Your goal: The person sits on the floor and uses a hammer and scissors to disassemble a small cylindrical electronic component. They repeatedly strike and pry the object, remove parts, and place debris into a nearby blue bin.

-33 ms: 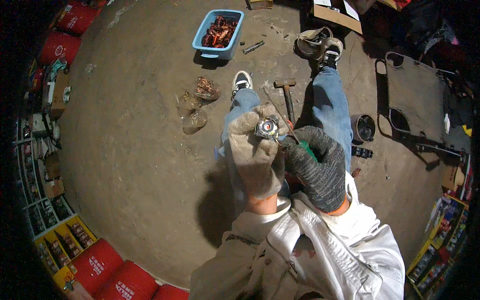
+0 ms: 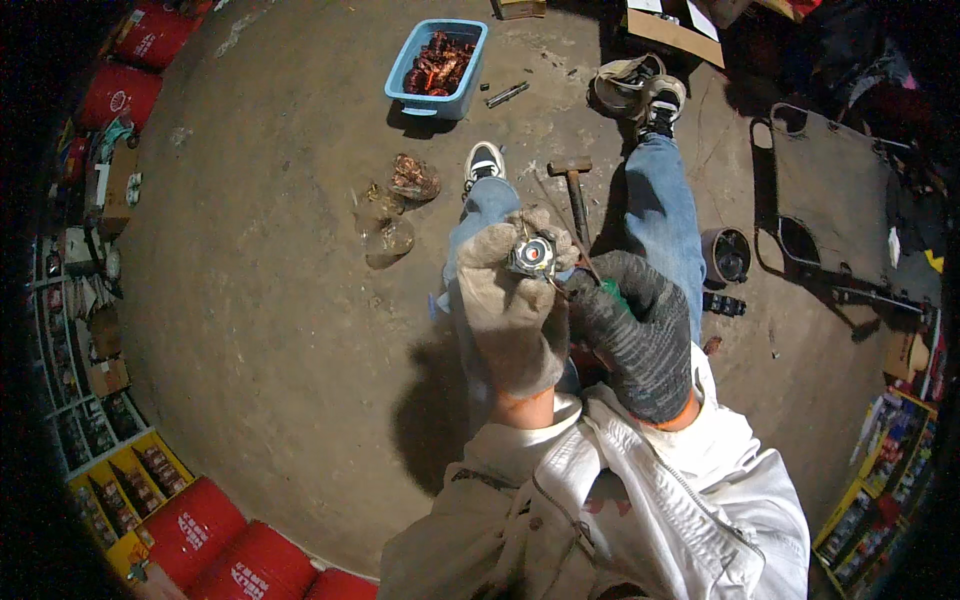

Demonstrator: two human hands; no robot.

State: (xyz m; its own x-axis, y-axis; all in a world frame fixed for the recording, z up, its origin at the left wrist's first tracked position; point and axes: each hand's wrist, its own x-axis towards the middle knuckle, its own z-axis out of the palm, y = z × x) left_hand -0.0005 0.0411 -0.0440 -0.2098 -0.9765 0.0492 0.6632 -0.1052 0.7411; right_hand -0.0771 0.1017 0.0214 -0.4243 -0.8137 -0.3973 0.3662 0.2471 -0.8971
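Observation:
My left hand (image 2: 512, 320), in a pale grey work glove, pinches a small round metal part (image 2: 532, 257) between thumb and fingers. A ring with a reddish centre shows on the part's upper face. My right hand (image 2: 642, 335) wears a dark grey knitted glove and is closed round the green handle (image 2: 613, 291) of a screwdriver. Its thin shaft (image 2: 569, 227) slants up and left, passing just right of the metal part. Whether the shaft touches the part, I cannot tell. Both hands are close together above the floor, between my legs.
A hammer (image 2: 576, 196) lies on the floor beyond my hands. Farther off stands a blue tub (image 2: 396, 75) of copper-coloured pieces, with clear bags (image 2: 388, 238) nearer on the left. To the right are a round dark container (image 2: 709, 257) and a folding chair (image 2: 830, 190). Red drums (image 2: 195, 530) stand lower left.
The screwdriver has turned slightly in my right hand, its shaft shifting a little right, and less of the green handle shows. The metal part has tilted slightly in my left hand.

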